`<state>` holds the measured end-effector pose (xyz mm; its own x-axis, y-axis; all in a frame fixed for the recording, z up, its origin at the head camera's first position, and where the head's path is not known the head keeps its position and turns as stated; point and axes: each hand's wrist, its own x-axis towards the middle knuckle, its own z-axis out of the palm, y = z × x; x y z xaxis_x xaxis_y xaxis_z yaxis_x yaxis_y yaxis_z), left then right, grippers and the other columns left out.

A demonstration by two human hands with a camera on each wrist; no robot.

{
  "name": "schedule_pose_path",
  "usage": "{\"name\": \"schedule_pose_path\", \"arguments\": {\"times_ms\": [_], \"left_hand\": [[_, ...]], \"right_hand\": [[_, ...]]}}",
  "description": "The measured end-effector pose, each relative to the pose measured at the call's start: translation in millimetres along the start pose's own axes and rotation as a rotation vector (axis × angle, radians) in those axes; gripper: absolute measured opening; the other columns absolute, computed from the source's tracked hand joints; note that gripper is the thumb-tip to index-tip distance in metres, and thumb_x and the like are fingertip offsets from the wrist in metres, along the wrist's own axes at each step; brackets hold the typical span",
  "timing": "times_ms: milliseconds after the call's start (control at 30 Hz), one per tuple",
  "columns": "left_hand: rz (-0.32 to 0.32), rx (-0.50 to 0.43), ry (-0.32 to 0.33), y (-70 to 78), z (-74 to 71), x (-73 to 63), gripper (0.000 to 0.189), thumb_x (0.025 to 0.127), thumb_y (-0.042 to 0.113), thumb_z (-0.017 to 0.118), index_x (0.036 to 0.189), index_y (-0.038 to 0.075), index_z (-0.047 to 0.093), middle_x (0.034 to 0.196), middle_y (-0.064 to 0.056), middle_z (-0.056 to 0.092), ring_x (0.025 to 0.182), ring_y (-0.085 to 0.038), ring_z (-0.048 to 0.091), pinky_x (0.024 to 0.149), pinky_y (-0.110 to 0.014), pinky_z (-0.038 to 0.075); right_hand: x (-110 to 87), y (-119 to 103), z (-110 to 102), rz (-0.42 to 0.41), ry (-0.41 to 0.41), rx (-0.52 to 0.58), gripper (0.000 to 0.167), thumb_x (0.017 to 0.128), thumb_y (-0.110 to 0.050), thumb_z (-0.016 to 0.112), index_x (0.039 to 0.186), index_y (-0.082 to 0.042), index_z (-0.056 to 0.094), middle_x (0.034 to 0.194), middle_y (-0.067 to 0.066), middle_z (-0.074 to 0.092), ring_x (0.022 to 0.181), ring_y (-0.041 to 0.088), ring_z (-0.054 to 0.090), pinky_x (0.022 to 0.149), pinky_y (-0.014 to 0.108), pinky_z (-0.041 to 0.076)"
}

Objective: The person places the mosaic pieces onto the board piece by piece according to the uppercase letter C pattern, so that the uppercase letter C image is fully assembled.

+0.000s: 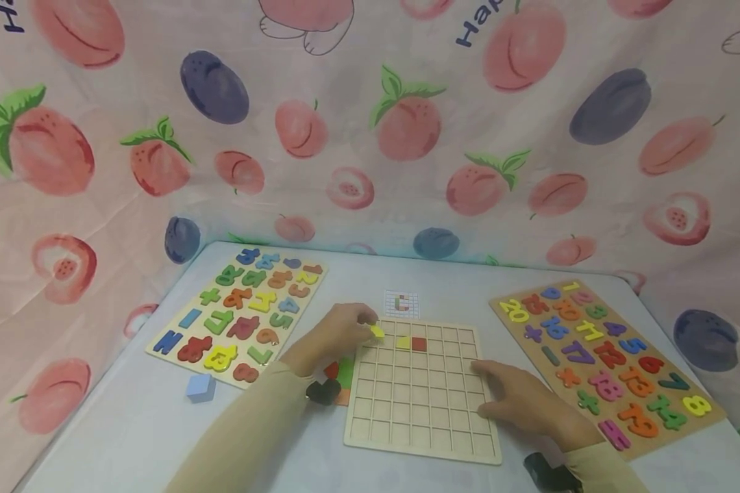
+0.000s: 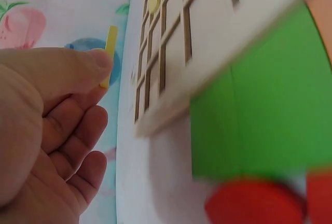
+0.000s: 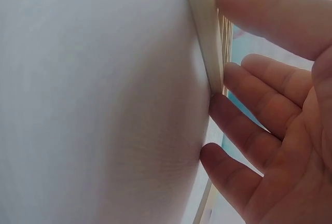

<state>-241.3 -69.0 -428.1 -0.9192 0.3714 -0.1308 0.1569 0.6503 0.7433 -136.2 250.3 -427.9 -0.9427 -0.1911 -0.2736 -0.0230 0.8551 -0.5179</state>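
- Over the upper-left corner of the grid board [image 1: 428,404], the left hand [image 1: 340,330] pinches a yellow piece [image 1: 377,331].
- At the board's right edge, the right hand [image 1: 523,400] touches the rim — fingers spread.
- On the grid, a second yellow piece [image 1: 403,343] sits just beside a red square [image 1: 418,344] — near the top.
- Left of the board, a green piece [image 1: 346,373].

head: above, forward-down | wrists: close, facing fingers [image 2: 85,133] | shared: grid board [image 1: 421,414]

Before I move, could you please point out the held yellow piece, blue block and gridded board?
Held yellow piece [image 2: 111,41], left wrist view, upper end.
Blue block [image 1: 200,388], head view, visible middle.
Gridded board [image 1: 421,395], head view, bare cell.
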Motion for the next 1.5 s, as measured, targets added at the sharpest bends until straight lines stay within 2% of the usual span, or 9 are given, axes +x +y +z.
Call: {"name": "schedule_pose_path", "arguments": {"times_ms": [67,133,367,600,867,1000,1133,1333,1500], "left_hand": [[-0.017,-0.017,-0.011,4.9,5.0,3.6,0.035,0.085,0.014,0.066,0.120,0.011,0.068,0.127,-0.010,0.064,0.119,-0.027,0.056,0.099,-0.045,0.047],[-0.008,-0.012,-0.022,8.5,9.8,7.6,0.034,0.086,0.014,0.067,0.119,0.011,0.069,0.127,-0.010,0.064,0.120,-0.028,0.056,0.099,-0.045,0.047],[0.095,0.047,-0.050,15.3,26.4,20.1,0.029,0.089,0.012,0.069,0.117,0.009,0.070,0.119,-0.006,0.068,0.116,-0.025,0.060,0.098,-0.040,0.049],[0.168,0.090,-0.067,24.6,39.8,28.8,0.033,0.087,0.007,0.065,0.119,0.007,0.069,0.128,-0.008,0.065,0.118,-0.025,0.060,0.097,-0.037,0.049],[0.183,0.133,-0.083,32.0,52.1,34.7,0.032,0.089,0.009,0.068,0.121,0.008,0.068,0.128,-0.007,0.065,0.127,-0.024,0.055,0.103,-0.034,0.045],[0.199,0.172,-0.080,34.9,57.2,36.8,0.032,0.089,0.008,0.070,0.121,0.008,0.068,0.119,-0.003,0.067,0.119,-0.019,0.059,0.098,-0.030,0.047],[0.197,0.171,-0.075,37.4,60.2,37.5,0.031,0.089,0.009,0.072,0.119,0.008,0.069,0.112,-0.001,0.067,0.108,-0.016,0.061,0.094,-0.029,0.048],[0.231,0.166,-0.066,39.4,64.9,40.1,0.028,0.089,0.012,0.075,0.116,0.008,0.070,0.108,0.000,0.069,0.103,-0.014,0.062,0.092,-0.027,0.048],[0.224,0.170,-0.077,42.8,69.2,39.8,0.028,0.090,0.013,0.073,0.117,0.010,0.070,0.108,0.001,0.070,0.102,-0.013,0.063,0.090,-0.027,0.049]], "right_hand": [[0.0,0,0,0.003,0.002,0.006,0.076,0.076,-0.023,0.085,0.143,-0.006,0.053,0.148,0.017,0.048,0.139,0.043,0.036,0.111,0.060,0.028],[-0.1,0,0,0.005,0.004,0.010,0.075,0.076,-0.022,0.085,0.143,-0.006,0.053,0.148,0.017,0.048,0.139,0.043,0.036,0.111,0.060,0.028],[-0.6,0,0,0.007,0.001,0.020,0.076,0.076,-0.023,0.085,0.143,-0.007,0.053,0.149,0.016,0.048,0.140,0.043,0.036,0.111,0.060,0.028],[-1.1,1,-1,-0.018,0.005,0.022,0.076,0.076,-0.024,0.085,0.143,-0.006,0.053,0.148,0.017,0.048,0.139,0.044,0.036,0.111,0.061,0.028],[-2.2,0,0,0.011,0.010,0.027,0.076,0.076,-0.022,0.086,0.143,-0.007,0.053,0.148,0.017,0.048,0.139,0.044,0.036,0.111,0.061,0.027],[-2.5,-1,0,0.008,0.011,0.024,0.075,0.076,-0.022,0.086,0.142,-0.007,0.054,0.147,0.017,0.049,0.139,0.044,0.037,0.111,0.062,0.027],[-2.6,-1,0,0.011,0.011,0.017,0.075,0.076,-0.022,0.085,0.142,-0.007,0.054,0.147,0.017,0.049,0.139,0.044,0.037,0.111,0.061,0.027],[-1.9,0,0,0.017,0.008,0.011,0.075,0.076,-0.024,0.086,0.142,-0.008,0.054,0.147,0.016,0.049,0.139,0.044,0.037,0.111,0.062,0.027],[-1.7,0,-1,0.014,0.009,0.014,0.075,0.076,-0.024,0.086,0.142,-0.009,0.054,0.147,0.016,0.050,0.138,0.044,0.037,0.111,0.061,0.027]]}}
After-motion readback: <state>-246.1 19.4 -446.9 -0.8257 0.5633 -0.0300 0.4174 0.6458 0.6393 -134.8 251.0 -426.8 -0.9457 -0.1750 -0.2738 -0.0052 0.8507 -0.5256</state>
